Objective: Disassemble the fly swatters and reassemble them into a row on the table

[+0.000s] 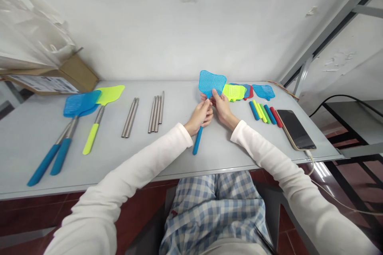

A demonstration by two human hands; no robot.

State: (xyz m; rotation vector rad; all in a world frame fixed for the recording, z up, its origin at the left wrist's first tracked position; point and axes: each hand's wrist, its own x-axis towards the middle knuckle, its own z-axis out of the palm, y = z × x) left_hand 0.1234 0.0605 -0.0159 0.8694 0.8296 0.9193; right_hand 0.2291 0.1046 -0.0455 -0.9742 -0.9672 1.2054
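A blue fly swatter head (212, 82) stands above my hands, near the middle of the table. My right hand (221, 104) pinches the base of this head between thumb and fingers. Just below it, my left hand (201, 115) is wrapped round the shaft, with a blue handle (198, 140) sticking out beneath. The fingers hide the joint between head and shaft. Close by on the right lie a yellow swatter head (233, 92), overlapping blue and red ones, and a separate blue swatter head (263, 91).
Whole swatters (70, 135) and bare metal rods (130, 118) lie to the left, with more rods (156, 112) nearer the middle. Coloured handle grips (265, 113) and a cabled phone (295, 129) lie right. A cardboard box (74, 73) stands at the back left.
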